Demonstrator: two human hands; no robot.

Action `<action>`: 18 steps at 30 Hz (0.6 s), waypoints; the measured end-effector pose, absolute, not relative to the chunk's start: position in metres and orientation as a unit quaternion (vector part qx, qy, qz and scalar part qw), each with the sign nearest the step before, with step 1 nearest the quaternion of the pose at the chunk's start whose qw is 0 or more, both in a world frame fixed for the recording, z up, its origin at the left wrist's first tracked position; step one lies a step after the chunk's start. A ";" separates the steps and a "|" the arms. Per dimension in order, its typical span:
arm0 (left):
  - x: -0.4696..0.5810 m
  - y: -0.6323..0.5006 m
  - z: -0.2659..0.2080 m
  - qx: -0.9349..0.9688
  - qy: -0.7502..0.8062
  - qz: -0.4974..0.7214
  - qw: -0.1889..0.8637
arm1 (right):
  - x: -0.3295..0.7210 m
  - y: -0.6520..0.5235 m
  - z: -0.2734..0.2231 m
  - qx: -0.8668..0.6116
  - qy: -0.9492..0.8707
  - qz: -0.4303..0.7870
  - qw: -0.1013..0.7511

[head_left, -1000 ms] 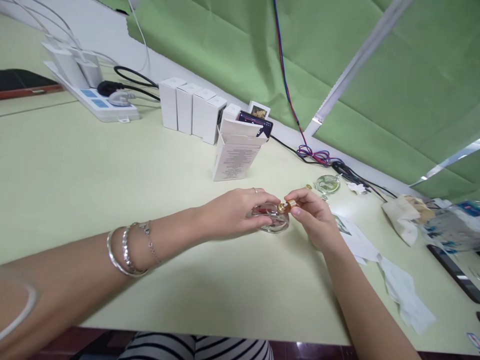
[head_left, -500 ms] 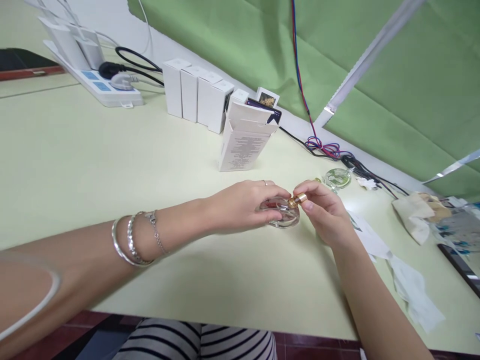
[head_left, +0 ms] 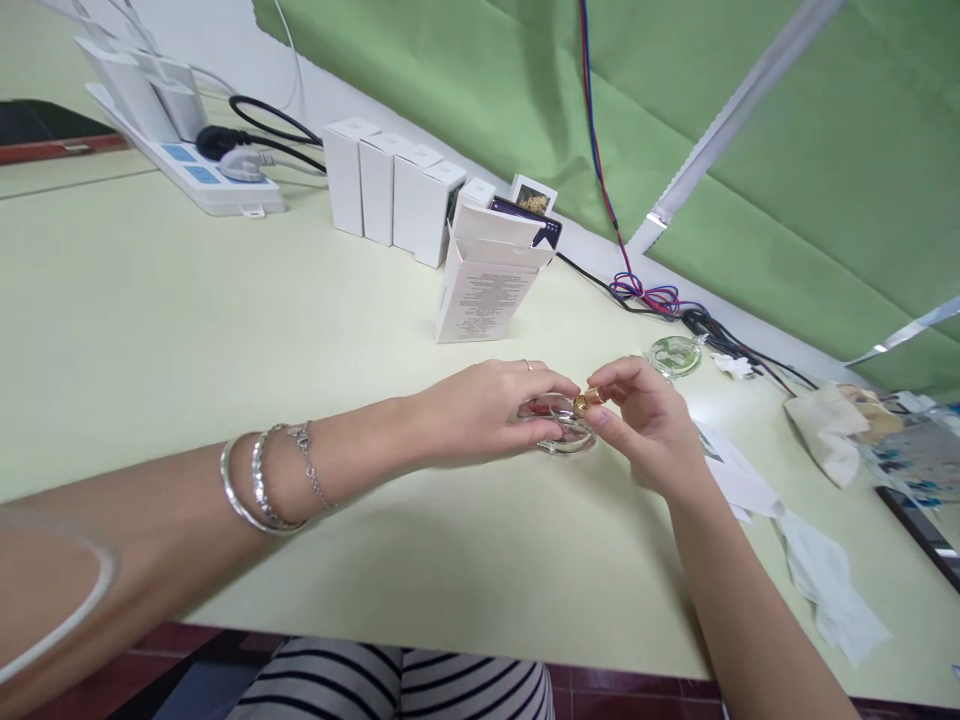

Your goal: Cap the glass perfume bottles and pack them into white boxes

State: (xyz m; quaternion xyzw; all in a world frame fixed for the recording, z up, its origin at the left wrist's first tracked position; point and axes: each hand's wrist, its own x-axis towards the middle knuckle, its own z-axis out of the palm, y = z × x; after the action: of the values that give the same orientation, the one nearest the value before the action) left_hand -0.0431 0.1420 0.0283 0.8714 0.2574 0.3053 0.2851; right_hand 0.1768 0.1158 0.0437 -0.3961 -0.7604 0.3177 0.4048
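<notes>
A clear, rounded glass perfume bottle (head_left: pixel 576 440) rests on the pale table in front of me. Its body is gripped from the left by my left hand (head_left: pixel 499 412), fingers behind and thumb in front. At the bottle's neck sits a gold spray top (head_left: pixel 588 401), pinched between thumb and fingers of my right hand (head_left: pixel 651 425). Part of the gold piece is covered by those fingertips. A white carton (head_left: pixel 487 295) with printed text and an open flap stands just behind my left hand.
Several white boxes (head_left: pixel 375 190) stand in a row at the back, near a power strip (head_left: pixel 217 195) with plugs. A round clear object (head_left: pixel 675 356) lies beyond my right hand. Wires (head_left: pixel 652 298), papers (head_left: pixel 739 475), a tissue (head_left: pixel 832 590) and a phone (head_left: pixel 919 535) lie rightward.
My right hand has shifted slightly left, its fingertips now covering more of the gold spray top. The left hand keeps its hold on the bottle.
</notes>
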 end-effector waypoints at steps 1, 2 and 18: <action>-0.043 0.142 0.029 0.872 0.258 0.305 0.284 | 0.178 0.116 0.044 -0.380 -0.760 0.337 0.405; -0.043 0.142 0.029 0.872 0.259 0.304 0.284 | 0.179 0.115 0.044 -0.363 -0.760 0.354 0.406; -0.043 0.142 0.027 0.873 0.251 0.309 0.283 | 0.170 0.111 0.045 -0.356 -0.781 0.253 0.446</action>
State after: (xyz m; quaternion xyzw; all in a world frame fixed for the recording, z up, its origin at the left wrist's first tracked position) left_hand -0.0431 0.1422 0.0270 0.8729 0.2506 0.3089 0.2827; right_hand 0.1698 0.1114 0.0453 -0.3557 -0.7813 0.2530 0.4461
